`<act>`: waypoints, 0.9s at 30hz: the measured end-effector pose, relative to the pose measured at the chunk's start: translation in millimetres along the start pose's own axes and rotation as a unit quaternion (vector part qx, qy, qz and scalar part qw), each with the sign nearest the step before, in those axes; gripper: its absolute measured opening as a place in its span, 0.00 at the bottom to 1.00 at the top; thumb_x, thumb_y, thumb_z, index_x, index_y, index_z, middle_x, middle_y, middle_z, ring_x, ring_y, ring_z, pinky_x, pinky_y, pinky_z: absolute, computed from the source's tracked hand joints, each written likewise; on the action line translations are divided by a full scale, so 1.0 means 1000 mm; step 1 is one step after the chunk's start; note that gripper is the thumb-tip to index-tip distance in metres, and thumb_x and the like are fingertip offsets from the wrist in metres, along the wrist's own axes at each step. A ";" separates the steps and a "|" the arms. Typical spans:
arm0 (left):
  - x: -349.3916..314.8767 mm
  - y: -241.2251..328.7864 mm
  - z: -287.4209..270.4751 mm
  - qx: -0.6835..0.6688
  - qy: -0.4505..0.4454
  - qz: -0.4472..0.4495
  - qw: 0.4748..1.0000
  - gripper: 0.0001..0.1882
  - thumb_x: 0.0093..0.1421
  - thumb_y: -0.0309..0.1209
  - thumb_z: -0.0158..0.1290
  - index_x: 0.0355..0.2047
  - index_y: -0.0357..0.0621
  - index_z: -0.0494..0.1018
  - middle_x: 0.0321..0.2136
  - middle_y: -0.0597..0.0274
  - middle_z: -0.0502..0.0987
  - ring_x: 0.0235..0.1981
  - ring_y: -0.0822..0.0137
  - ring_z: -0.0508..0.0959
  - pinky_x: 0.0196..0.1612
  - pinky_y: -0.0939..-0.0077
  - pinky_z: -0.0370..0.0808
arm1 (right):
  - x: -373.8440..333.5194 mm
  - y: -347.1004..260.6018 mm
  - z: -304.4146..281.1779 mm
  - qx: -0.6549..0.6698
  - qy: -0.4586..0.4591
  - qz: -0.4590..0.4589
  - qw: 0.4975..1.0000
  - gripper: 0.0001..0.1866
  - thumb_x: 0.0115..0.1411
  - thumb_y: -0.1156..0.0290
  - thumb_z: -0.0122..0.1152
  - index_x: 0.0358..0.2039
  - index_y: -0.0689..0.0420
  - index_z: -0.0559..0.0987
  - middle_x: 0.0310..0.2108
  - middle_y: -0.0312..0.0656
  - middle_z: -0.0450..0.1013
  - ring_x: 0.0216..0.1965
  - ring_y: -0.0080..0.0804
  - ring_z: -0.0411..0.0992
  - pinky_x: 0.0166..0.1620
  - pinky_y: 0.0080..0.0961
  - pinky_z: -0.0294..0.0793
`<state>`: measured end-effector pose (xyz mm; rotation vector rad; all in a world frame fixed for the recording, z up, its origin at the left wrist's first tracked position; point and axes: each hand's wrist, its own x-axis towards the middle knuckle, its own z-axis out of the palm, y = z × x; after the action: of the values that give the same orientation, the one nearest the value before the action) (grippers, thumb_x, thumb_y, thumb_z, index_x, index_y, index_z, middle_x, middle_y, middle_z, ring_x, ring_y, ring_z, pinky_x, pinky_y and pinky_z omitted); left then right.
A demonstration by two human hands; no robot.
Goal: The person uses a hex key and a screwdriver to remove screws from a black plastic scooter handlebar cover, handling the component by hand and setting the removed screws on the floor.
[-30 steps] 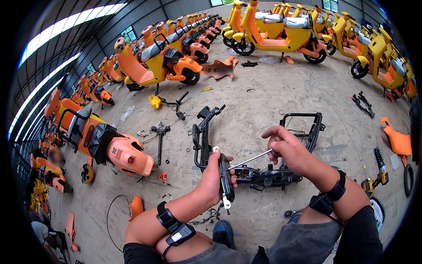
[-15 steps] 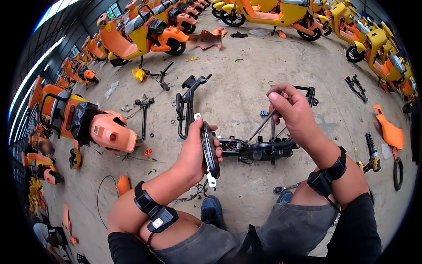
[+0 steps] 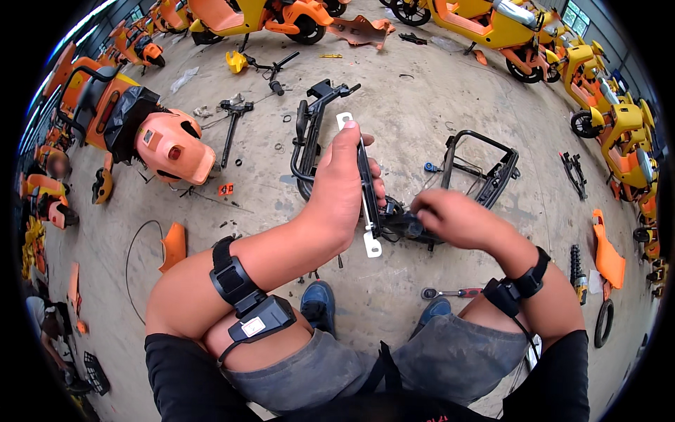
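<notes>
My left hand (image 3: 342,179) is closed around a long, flat black part with a white strip bracket (image 3: 372,244) whose slotted ends stick out at top and bottom. It is held nearly upright, in front of a black scooter frame (image 3: 309,158) lying on the floor. My right hand (image 3: 450,216) is over the middle of that frame, fingers curled and somewhat blurred. What it holds, if anything, is hidden. The frame's rear loop (image 3: 481,137) shows beyond that hand.
A ratchet wrench (image 3: 450,292) lies by my right shoe. An orange-and-yellow scooter body (image 3: 176,148) stands at left, near a black fork stem (image 3: 232,130). To the right are an orange panel (image 3: 606,257), a shock absorber (image 3: 576,264) and a tyre (image 3: 604,323). Rows of scooters line the back.
My right hand has moved down toward the frame; the thin dark rod it held no longer shows. My left hand has turned the black part and moved it slightly right and up. The view has shifted.
</notes>
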<state>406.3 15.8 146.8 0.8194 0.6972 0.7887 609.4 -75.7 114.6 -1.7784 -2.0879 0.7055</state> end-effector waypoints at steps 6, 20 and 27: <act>-0.003 0.007 0.003 -0.012 0.000 0.018 1.000 0.28 0.66 0.58 0.44 0.48 0.47 0.65 0.25 0.67 0.71 0.22 0.73 0.74 0.28 0.74 0.75 | 0.051 -0.016 0.112 -0.239 -0.434 -0.029 0.868 0.09 0.49 0.77 0.60 0.31 0.60 0.85 0.35 0.50 0.80 0.39 0.51 0.79 0.38 0.44 0.77; -0.015 0.011 -0.031 0.027 -0.023 0.052 0.998 0.33 0.64 0.61 0.44 0.50 0.42 0.64 0.29 0.65 0.68 0.26 0.75 0.72 0.31 0.75 0.74 | 0.011 0.097 0.355 -0.105 -0.288 0.264 0.914 0.23 0.58 0.51 0.64 0.39 0.60 0.83 0.43 0.50 0.79 0.48 0.49 0.76 0.49 0.41 0.75; -0.006 0.004 -0.028 0.046 -0.024 0.064 0.997 0.32 0.64 0.61 0.45 0.48 0.42 0.64 0.30 0.63 0.68 0.25 0.74 0.71 0.30 0.75 0.73 | -0.004 0.087 0.361 -0.114 -0.296 0.269 0.909 0.23 0.56 0.49 0.66 0.41 0.55 0.84 0.44 0.49 0.79 0.48 0.47 0.76 0.49 0.40 0.76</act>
<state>379.7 22.8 137.5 0.9718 0.6459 0.8536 490.2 -130.2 -233.1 -2.5739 -2.0795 1.3384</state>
